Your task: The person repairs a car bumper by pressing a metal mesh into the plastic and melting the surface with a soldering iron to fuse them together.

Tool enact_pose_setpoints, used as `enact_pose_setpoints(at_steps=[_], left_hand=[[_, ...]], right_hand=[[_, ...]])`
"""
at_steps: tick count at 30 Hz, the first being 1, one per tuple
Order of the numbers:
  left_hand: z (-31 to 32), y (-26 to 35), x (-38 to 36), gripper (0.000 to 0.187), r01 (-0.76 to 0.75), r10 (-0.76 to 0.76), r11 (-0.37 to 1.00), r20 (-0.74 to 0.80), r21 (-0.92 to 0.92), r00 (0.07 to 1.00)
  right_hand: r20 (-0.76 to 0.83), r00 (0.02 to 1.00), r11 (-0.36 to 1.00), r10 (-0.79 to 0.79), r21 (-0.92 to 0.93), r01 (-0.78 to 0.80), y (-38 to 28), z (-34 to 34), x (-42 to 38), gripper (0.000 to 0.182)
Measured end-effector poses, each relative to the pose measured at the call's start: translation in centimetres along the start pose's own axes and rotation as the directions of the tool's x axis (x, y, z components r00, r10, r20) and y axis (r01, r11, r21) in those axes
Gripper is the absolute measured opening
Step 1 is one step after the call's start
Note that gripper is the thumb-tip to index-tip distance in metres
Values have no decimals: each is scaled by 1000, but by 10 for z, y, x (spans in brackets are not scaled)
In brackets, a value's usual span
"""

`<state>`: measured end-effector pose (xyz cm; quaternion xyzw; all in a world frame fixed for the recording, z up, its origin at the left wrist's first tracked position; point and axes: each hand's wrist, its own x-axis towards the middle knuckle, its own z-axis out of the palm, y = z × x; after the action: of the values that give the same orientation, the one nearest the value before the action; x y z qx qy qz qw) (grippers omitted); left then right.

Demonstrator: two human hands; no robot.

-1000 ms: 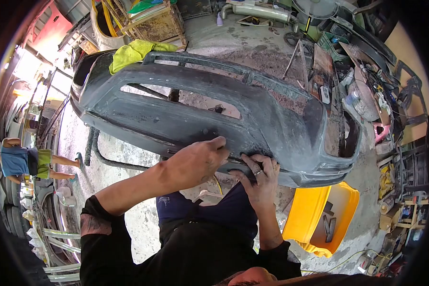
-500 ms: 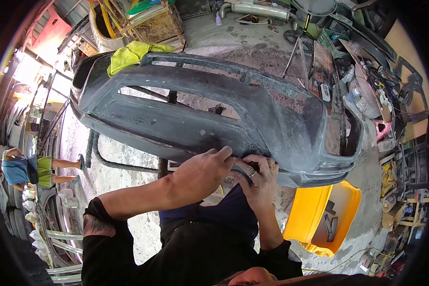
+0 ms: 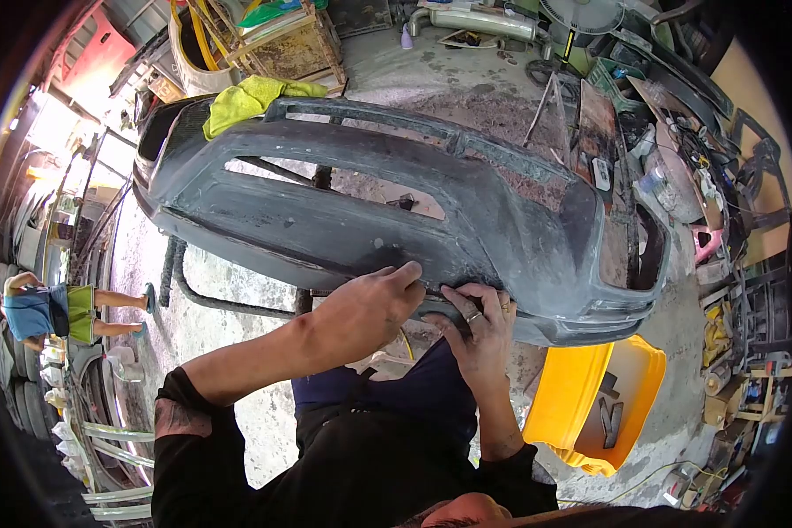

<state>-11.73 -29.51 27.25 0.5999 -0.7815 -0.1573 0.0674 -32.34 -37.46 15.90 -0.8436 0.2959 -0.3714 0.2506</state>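
A large grey car bumper (image 3: 326, 216) with a sanded, dusty surface lies across the view in front of me. At its near lower edge is my left hand (image 3: 374, 304), its fingers curled and pinched together; whatever they may hold is hidden. Just to the right, my right hand (image 3: 482, 330) grips the bumper's lower lip, fingers over the edge and thumb below it. A ring shows on one of its fingers. The two hands are close together, and a dark smudge marks the surface above the left one.
A yellow-green cloth (image 3: 255, 101) drapes over the bumper's far left end. Dark stand tubing (image 3: 229, 304) shows beneath. An open yellow bin (image 3: 581, 396) sits at lower right. Another person (image 3: 57, 312) stands at the left. Boards and clutter (image 3: 678, 167) fill the right side.
My left hand has shifted slightly left along the bumper edge. The right hand's fingers have straightened a little over the lip. The bumper appears a few pixels farther right at its left end.
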Motion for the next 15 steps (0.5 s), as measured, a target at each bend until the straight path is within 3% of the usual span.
enact_pose_setpoints(at_steps=[4, 7, 9, 15], left_hand=[[-2, 4, 0, 23, -6, 5, 1000, 33, 8, 999], [6, 7, 2, 22, -11, 12, 999, -30, 37, 999], [16, 4, 5, 21, -68, 71, 997, -161, 27, 984], [20, -8, 1, 22, -85, 78, 996, -162, -37, 984]], right_hand=[[-10, 1000, 1000, -8, -7, 8, 1, 1, -1, 47], [-14, 1000, 1000, -7, 6, 7, 1, 0, -1, 46], [-12, 1000, 1000, -2, 3, 2, 1, 0, -1, 45], [5, 1000, 1000, -12, -10, 12, 2, 0, -1, 45]])
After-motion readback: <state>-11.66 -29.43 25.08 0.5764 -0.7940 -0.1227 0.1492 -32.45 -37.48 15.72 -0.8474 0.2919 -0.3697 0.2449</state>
